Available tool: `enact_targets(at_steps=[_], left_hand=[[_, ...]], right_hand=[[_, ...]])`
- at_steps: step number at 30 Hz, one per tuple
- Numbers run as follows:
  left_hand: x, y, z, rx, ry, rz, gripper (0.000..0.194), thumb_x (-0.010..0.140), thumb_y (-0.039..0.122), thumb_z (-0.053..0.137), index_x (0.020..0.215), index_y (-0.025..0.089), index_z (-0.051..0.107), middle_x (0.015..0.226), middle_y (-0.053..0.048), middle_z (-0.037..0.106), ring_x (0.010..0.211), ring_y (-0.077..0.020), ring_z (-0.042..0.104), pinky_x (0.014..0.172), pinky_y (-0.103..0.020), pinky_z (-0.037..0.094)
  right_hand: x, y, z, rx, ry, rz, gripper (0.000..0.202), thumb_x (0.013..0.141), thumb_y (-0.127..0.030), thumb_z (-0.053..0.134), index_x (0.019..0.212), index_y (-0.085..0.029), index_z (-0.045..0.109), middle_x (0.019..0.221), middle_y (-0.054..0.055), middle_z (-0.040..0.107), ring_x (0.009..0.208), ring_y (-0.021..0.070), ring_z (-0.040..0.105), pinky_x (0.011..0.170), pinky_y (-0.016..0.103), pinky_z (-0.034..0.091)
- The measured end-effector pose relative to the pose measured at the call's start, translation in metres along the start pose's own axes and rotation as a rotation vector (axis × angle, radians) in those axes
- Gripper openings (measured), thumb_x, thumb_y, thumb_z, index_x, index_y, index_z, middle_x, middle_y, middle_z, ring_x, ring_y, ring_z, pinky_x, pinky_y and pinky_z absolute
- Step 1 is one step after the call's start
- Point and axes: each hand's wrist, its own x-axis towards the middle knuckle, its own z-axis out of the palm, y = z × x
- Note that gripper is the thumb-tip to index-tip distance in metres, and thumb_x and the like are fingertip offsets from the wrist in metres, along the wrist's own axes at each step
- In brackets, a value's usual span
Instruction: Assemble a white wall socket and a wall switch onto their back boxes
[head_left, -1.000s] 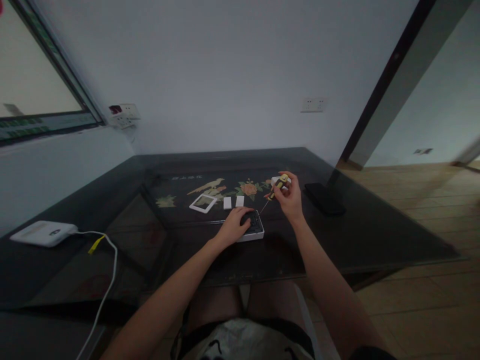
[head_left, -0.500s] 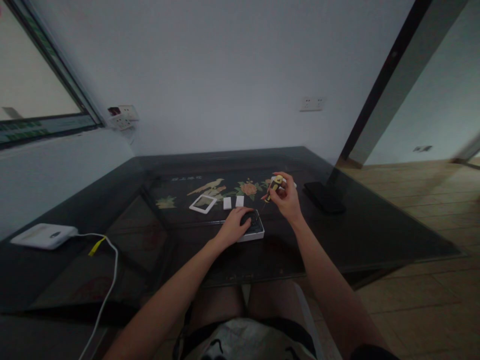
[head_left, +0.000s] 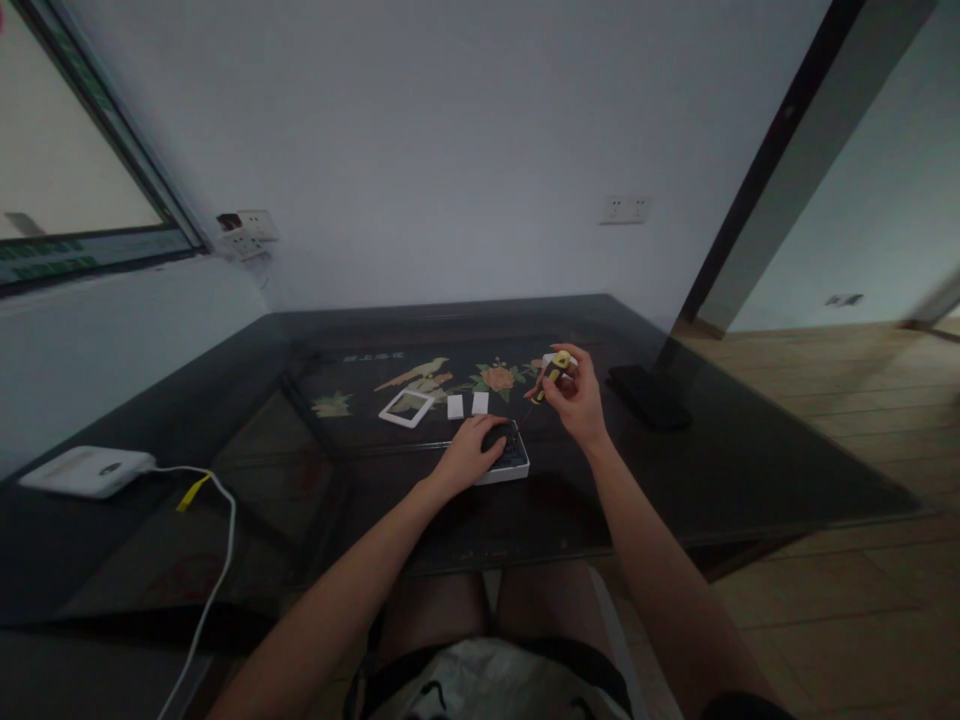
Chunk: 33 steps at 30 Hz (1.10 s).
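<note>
A white box-shaped casing [head_left: 517, 468] with a dark inside lies on the dark glossy table [head_left: 390, 500]. My left hand [head_left: 469, 450] is closed round its left side, fingers on its upper edge. Up and to the right, my right hand [head_left: 581, 398] grips a yellow and black screwdriver [head_left: 556, 370], its thin shaft slanting down-left towards the casing's top right corner. Whether the tip touches is too small to tell. Behind the casing lie two small white pieces [head_left: 455, 406], [head_left: 480, 402] and a white square frame [head_left: 406, 408].
A black flat object [head_left: 649, 395] lies on the table right of my right hand. At the far left sits a white device [head_left: 90, 472] with a white cable [head_left: 231, 520] bearing a yellow tag. Something white shows behind my right hand. A wall stands behind the table.
The screwdriver has shifted slightly right and its shaft now points nearer the casing's top right corner. My left hand and the casing have stayed almost in place.
</note>
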Motion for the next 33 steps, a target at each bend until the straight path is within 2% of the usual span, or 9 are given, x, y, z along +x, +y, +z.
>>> enact_targets(at_steps=[11,21,27,33], left_hand=[[-0.001,0.000,0.000,-0.009,0.002,0.008,0.031,0.086,0.021,0.052,0.116,0.017,0.059,0.116,-0.010,0.062,0.111,-0.0224,0.055,0.101,-0.039,0.042],[0.000,-0.001,0.000,-0.011,0.001,0.011,0.031,0.086,0.022,0.052,0.116,0.018,0.059,0.116,-0.010,0.062,0.111,-0.0223,0.055,0.101,-0.040,0.042],[0.000,0.003,-0.002,-0.014,-0.009,-0.005,0.032,0.086,0.021,0.052,0.117,0.014,0.059,0.116,-0.011,0.062,0.112,-0.0230,0.055,0.102,-0.040,0.042],[0.000,0.000,0.000,-0.008,0.002,-0.002,0.031,0.086,0.022,0.053,0.115,0.017,0.059,0.116,-0.010,0.062,0.111,-0.0229,0.055,0.101,-0.040,0.042]], right_hand=[[0.000,0.003,-0.001,0.012,-0.029,-0.031,0.042,0.081,-0.033,0.063,0.117,-0.030,0.041,0.089,0.000,0.054,0.062,0.0124,0.064,0.060,0.030,0.058],[0.003,0.008,-0.004,0.035,-0.013,-0.005,0.043,0.080,-0.032,0.064,0.116,-0.029,0.040,0.091,-0.001,0.053,0.061,0.0110,0.063,0.059,0.029,0.059],[0.003,0.011,-0.004,0.040,0.004,0.010,0.044,0.079,-0.031,0.065,0.116,-0.030,0.040,0.094,0.000,0.052,0.059,0.0102,0.061,0.060,0.030,0.060],[0.004,0.013,-0.005,0.011,0.043,0.031,0.046,0.077,-0.034,0.066,0.115,-0.030,0.041,0.095,0.000,0.053,0.061,0.0106,0.059,0.060,0.032,0.061]])
